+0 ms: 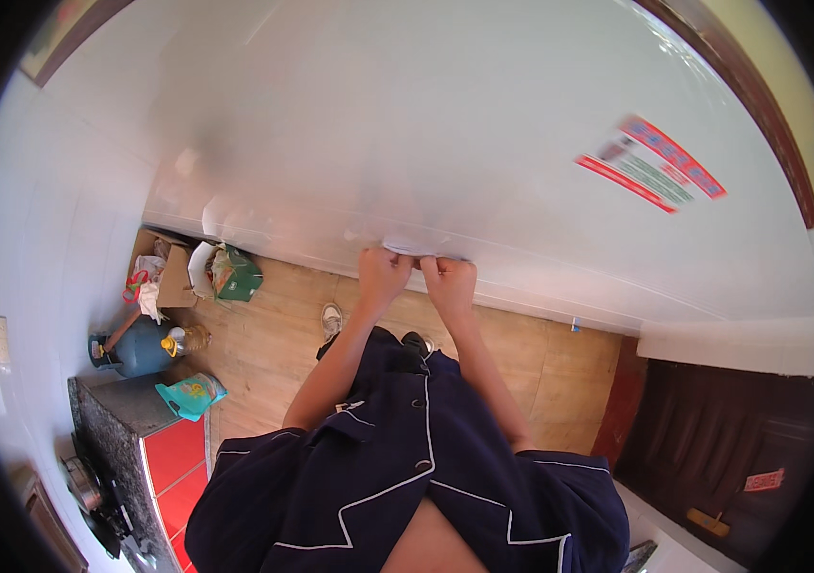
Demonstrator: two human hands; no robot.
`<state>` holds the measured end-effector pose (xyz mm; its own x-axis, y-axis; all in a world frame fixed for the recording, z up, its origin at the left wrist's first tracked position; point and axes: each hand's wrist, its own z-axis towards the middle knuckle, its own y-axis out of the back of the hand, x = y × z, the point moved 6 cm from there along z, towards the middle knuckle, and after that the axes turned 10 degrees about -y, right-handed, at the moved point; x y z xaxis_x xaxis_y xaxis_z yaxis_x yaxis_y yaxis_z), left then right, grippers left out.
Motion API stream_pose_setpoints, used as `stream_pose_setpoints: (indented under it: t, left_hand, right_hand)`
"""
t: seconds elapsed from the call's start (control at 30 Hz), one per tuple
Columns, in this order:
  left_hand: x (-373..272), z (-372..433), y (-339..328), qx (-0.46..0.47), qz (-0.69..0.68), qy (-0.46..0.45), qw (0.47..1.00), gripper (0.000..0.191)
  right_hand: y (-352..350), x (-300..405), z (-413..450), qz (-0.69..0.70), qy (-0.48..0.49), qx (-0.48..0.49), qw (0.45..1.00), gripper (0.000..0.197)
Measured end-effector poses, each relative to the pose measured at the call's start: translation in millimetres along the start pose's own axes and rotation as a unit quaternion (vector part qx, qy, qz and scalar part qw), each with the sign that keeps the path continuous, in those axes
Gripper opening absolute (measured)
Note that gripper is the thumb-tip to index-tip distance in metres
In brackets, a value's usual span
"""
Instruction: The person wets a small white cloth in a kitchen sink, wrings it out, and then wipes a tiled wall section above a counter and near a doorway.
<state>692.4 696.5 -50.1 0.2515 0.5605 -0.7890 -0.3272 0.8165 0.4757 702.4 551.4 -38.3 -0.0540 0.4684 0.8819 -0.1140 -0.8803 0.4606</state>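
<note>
My left hand (384, 271) and my right hand (452, 278) are side by side in front of me, fingers curled, close to a glossy white wall (414, 143). Both hold the near edge of a thin, whitish, flat item (403, 246), which looks like a folded sheet or cloth; its exact kind cannot be told. Most of its body is foreshortened, and the fingers cover part of its edge. A printed poster (650, 163) with red bands is stuck on the wall to the right.
Left: a cardboard box (179, 276), a green box (240, 276), a blue gas cylinder (142, 347), an oil bottle (188, 341) and a teal bag (192, 395) on a stone counter (120, 401). Right: a dark door (729, 430). My shoes stand on the wooden-looking floor (263, 344).
</note>
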Motion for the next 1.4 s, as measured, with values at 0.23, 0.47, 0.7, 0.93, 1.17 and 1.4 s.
stream_pose_setpoints:
  t: [0.23, 0.47, 0.7, 0.93, 1.17, 1.4]
  left_hand:
    - [63.7, -3.3, 40.5, 0.011, -0.043, 0.046, 0.998, 0.017]
    - [128.0, 0.5, 95.8, 0.035, -0.045, 0.076, 0.995, 0.02]
    - [154.7, 4.7, 133.9, 0.061, 0.003, 0.098, 0.993, 0.019]
    - [166.3, -6.5, 130.9, 0.042, 0.007, 0.126, 0.991, 0.019]
    - [139.8, -11.6, 138.4, 0.01, 0.001, 0.139, 0.99, 0.018]
    - [138.6, 13.0, 132.7, 0.077, 0.08, 0.009, 0.994, 0.011]
  right_hand:
    - [-77.1, 6.9, -4.2, -0.029, 0.013, 0.05, 0.998, 0.029]
    - [-161.9, 23.2, -13.9, -0.018, 0.029, 0.062, 0.998, 0.023]
    - [-204.5, 43.2, -17.8, -0.035, 0.022, 0.085, 0.996, 0.017]
    - [-203.3, 51.3, -20.4, 0.005, 0.055, 0.118, 0.991, 0.011]
    - [-208.2, 47.5, -19.4, -0.02, 0.048, 0.119, 0.992, 0.009]
    - [-206.2, 53.5, -14.3, -0.067, 0.095, 0.143, 0.983, 0.008]
